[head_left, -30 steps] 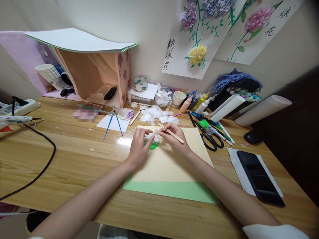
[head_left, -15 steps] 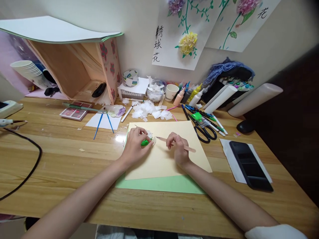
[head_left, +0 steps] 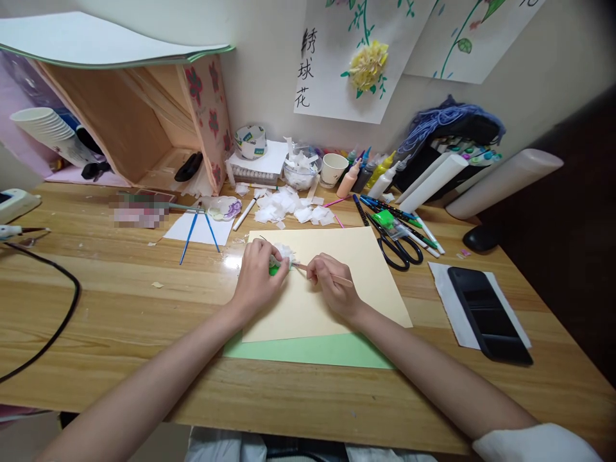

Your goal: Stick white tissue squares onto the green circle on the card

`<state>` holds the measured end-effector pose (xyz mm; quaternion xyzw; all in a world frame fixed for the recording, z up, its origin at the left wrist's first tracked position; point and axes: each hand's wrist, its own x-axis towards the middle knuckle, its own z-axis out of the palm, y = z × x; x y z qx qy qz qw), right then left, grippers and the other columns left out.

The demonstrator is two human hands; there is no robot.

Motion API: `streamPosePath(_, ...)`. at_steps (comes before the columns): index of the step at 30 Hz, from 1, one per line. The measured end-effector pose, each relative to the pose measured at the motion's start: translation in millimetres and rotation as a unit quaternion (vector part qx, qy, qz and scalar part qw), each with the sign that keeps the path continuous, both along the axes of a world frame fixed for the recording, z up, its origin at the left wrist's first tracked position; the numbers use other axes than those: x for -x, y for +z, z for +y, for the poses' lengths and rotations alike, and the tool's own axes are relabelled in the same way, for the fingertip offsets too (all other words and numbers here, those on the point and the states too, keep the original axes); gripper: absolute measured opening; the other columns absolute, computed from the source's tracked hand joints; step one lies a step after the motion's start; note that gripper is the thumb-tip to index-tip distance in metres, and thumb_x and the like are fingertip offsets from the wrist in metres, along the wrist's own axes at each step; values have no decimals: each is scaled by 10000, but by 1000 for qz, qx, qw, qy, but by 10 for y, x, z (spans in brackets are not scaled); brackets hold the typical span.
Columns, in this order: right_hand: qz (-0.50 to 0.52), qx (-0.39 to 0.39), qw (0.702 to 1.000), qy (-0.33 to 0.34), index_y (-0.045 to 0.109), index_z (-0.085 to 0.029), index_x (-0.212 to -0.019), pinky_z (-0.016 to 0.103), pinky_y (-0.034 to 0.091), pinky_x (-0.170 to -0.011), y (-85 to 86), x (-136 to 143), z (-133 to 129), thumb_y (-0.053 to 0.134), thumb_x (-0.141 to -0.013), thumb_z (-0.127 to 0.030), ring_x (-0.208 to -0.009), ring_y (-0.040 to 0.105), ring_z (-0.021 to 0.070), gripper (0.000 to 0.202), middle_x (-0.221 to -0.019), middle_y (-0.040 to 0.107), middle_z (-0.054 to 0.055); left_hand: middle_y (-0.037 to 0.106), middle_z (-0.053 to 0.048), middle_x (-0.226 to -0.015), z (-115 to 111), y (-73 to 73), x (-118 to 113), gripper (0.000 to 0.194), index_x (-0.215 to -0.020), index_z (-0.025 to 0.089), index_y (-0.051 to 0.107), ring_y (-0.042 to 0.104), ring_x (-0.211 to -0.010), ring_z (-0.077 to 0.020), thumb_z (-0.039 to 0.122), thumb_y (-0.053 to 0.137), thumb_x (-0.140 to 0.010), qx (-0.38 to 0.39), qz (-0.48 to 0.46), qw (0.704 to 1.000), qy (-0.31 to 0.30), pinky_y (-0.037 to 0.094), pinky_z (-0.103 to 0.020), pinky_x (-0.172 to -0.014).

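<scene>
My left hand (head_left: 257,276) is closed on a small green piece (head_left: 274,271) that has a cluster of white paper bits (head_left: 285,251) on it. Fingers cover most of the green piece, so its full shape is hidden. In my right hand (head_left: 334,289) is a slim, pinkish stick (head_left: 343,281), held like a pen. Its narrow tip points left and reaches the edge of the white cluster; whether it touches is hard to tell. Both hands are over a cream sheet (head_left: 327,321), which lies on a green sheet (head_left: 312,351).
Torn white paper pieces (head_left: 289,206) lie behind the sheets, near a bowl of scraps (head_left: 301,168) and a paper cup (head_left: 333,170). Black scissors (head_left: 398,256) and pens rest to the right, beyond them a phone (head_left: 488,314). Blue-handled brushes (head_left: 189,239) lie left.
My right hand has moved left, bringing the stick's tip up to the white cluster. My left hand has turned slightly, showing more of the white bits. The camera view has shifted slightly.
</scene>
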<state>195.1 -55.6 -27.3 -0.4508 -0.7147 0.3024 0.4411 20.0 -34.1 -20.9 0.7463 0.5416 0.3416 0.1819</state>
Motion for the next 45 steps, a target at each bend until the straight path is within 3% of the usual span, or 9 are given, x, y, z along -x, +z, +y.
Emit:
streamPosePath(6,15,76,997,8,488,-214,-556,275,381,-589,144,53,206,304,-941,-486,-524,486,133,506,-529,505,-6,445,-38,-869,10,-50,16,107,-791,209,378,453,-825,-177,240,393,-892,45,-55,994,79,385,-325,-755)
streamPosePath(14,0,223,975,-16,470,-192,-443,228,388,-509,259,223,818,348,-922,-483,-346,456,101,573,-289,442,-28,451,-41,-885,35,-87,39,83,-807,214,370,448,-872,-186,213,388,-888,38,-75,992,98,379,-339,-802)
streamPosePath(19,19,231,973,-7,470,-187,-438,216,368,-473,241,230,837,373,-905,-506,-321,438,87,574,-280,435,-31,448,-47,-899,33,-78,37,86,-809,211,362,441,-879,-183,213,380,-893,39,-78,991,97,376,-339,-812)
streamPosePath(23,111,197,974,-29,460,-192,-455,228,308,-408,297,81,694,363,-872,-597,-302,388,83,589,-307,409,-36,455,-47,-906,27,-75,40,87,-808,211,367,447,-901,-186,215,379,-894,46,-92,990,98,378,-338,-822)
streamPosePath(27,160,99,980,-67,500,-193,-578,228,349,-469,333,-85,657,429,-880,-522,-428,462,104,453,-449,484,-29,463,-40,-898,22,-83,52,81,-813,210,388,453,-890,-184,226,387,-892,53,-119,986,105,376,-335,-810)
streamPosePath(32,-6,-16,1000,-26,562,-200,-845,263,420,-676,195,-30,859,556,-841,-324,-779,590,170,124,-849,647,30,467,-36,-902,15,-86,66,84,-830,210,390,455,-887,-180,233,362,-906,57,-157,980,112,375,-332,-804)
streamPosePath(35,-124,-99,987,11,555,-191,-818,279,409,-689,98,138,1046,536,-827,-208,-787,578,192,27,-850,642,51,464,-31,-887,10,-81,66,90,-824,211,383,452,-872,-177,223,355,-908,56,-162,979,111,377,-329,-800)
streamPosePath(38,-185,-168,968,6,552,-180,-853,296,400,-723,61,301,1229,457,-830,-113,-852,556,219,119,-857,628,81,466,-30,-879,9,-78,65,89,-825,211,385,454,-867,-177,217,355,-908,55,-162,979,113,383,-330,-796)
streamPosePath(45,-222,-166,961,-1,542,-185,-732,284,374,-669,159,347,1340,435,-794,-78,-755,527,204,163,-728,577,52,463,-35,-895,13,-80,82,103,-826,211,381,453,-879,-177,224,337,-919,45,-154,980,115,388,-337,-815)
